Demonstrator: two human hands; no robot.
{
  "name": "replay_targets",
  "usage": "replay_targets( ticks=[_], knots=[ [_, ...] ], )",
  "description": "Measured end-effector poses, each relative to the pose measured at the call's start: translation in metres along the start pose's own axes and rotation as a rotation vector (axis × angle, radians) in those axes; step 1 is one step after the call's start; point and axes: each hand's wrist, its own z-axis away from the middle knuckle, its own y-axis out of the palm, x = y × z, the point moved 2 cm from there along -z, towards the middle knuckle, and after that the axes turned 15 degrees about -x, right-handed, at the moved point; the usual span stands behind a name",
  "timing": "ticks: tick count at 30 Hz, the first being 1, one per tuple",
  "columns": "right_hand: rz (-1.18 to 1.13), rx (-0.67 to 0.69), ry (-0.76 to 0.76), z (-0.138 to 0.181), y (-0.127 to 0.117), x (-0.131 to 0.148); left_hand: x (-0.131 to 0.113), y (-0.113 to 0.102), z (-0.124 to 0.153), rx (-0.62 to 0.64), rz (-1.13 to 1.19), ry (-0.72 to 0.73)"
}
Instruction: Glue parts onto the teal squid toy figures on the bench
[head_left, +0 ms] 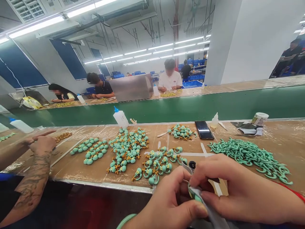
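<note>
Close in front of me, my left hand (171, 198) is closed on a small mint-green figure (198, 197), mostly hidden by fingers. My right hand (228, 184) pinches a grey strip of thin sheet (213, 211) against that figure; whether it is cloth or sandpaper I cannot tell. Just left of my hands lie several green figures with curved arms (156, 163). Beyond my right hand is a heap of loose curved green pieces (247, 154). A small round dark-topped object (192, 165) shows just behind my fingers.
A larger pile of green-headed figures (130, 143) covers the middle bench, with a glue bottle (121, 118) behind. A phone (204, 129), a small dropper bottle (214, 121) and a can (260, 118) stand farther back. A co-worker's tattooed arm (35, 171) reaches in at left.
</note>
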Motion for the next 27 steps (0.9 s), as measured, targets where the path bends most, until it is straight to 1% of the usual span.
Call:
replay_targets(
  ticks=[3,5,7,10,13,17,20,22,24,27],
  knots=[
    [0.057,0.099,-0.075,-0.004,-0.002,0.003,-0.002,0.001,-0.002,-0.002,-0.094,-0.014],
    [0.034,0.158,-0.097,-0.007,-0.002,0.002,-0.003,0.001,-0.002,-0.022,-0.172,-0.002],
    [-0.006,0.188,-0.111,-0.01,0.0,-0.001,-0.003,0.0,-0.003,-0.047,-0.288,0.039],
    [-0.06,0.161,-0.104,-0.011,0.005,-0.007,-0.003,-0.002,-0.001,-0.094,-0.485,0.103],
    [-0.045,0.048,-0.085,-0.007,0.012,-0.012,-0.003,-0.003,0.0,-0.119,-0.579,0.127],
    [-0.047,-0.144,-0.076,0.002,0.016,-0.013,-0.003,-0.003,-0.002,-0.1,-0.521,0.136],
    [-0.122,-0.235,-0.033,0.009,0.018,-0.017,-0.002,-0.003,-0.003,-0.074,-0.381,0.05],
    [-0.217,-0.24,0.04,0.015,0.02,-0.022,-0.001,-0.002,-0.002,-0.044,-0.253,-0.037],
    [-0.338,-0.217,0.128,0.019,0.023,-0.029,0.0,-0.002,0.0,-0.033,-0.16,-0.099],
    [-0.478,-0.197,0.222,0.024,0.027,-0.034,0.001,-0.002,0.002,-0.024,-0.086,-0.126]
  ],
)
